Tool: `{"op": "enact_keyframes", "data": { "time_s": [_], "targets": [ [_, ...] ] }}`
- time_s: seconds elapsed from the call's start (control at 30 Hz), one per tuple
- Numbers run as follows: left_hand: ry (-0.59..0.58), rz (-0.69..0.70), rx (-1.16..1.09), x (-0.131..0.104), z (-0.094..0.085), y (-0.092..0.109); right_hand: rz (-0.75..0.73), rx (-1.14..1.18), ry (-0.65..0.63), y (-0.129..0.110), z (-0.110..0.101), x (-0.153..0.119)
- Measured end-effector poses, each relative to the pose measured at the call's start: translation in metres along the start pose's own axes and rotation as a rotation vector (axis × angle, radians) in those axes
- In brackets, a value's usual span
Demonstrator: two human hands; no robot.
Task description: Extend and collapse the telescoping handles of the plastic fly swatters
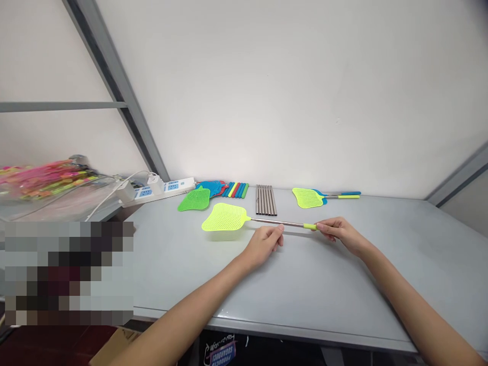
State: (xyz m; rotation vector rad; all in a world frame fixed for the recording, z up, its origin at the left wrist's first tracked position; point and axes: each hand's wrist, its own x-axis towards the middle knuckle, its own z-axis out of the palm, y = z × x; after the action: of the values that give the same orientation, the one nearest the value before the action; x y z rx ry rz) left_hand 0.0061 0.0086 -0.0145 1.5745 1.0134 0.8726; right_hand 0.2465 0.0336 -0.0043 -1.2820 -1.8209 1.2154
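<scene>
Holding the yellow swatter [263, 220] just in front of the metal tubes [266, 200] — clasping its handle in the right grip [341, 233], pinching its shaft in the left grip [264, 243].

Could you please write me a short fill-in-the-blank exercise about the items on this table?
1. The right hand holds a fly swatter whose mesh head points to the ____.
2. The loose swatter head nearest the table's front edge is ____.
3. The metal tubes lie to the ____ of the loose handle grips.
4. Partly under the resting yellow swatter is a ____ one.

Missing words: left; green; right; blue.
</scene>
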Motion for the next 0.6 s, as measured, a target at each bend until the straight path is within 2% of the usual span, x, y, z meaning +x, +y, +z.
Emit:
{"op": "enact_keyframes", "data": {
  "time_s": [0.13, 0.2, 0.27, 0.37, 0.5, 0.6],
  "targets": [
    [0.150, 0.246, 0.205, -0.004, -0.004, 0.009, -0.003, -0.033, 0.002, 0.000, -0.005, -0.001],
    [0.209, 0.409, 0.433, -0.004, -0.008, 0.012, -0.010, -0.027, -0.005, 0.001, -0.008, -0.002],
    [0.272, 0.505, 0.674, -0.003, -0.011, 0.012, -0.015, -0.013, -0.005, 0.001, -0.011, -0.003],
    [0.296, 0.461, 0.916, 0.000, -0.015, 0.009, -0.009, -0.001, 0.008, 0.002, -0.014, -0.004],
    [0.152, 0.324, 1.090, 0.002, -0.019, 0.001, 0.014, -0.029, 0.001, 0.005, -0.016, -0.003],
    [0.065, 0.309, 1.102, 0.003, -0.022, 0.000, 0.028, -0.052, -0.017, 0.007, -0.017, -0.004]
  ]
}}
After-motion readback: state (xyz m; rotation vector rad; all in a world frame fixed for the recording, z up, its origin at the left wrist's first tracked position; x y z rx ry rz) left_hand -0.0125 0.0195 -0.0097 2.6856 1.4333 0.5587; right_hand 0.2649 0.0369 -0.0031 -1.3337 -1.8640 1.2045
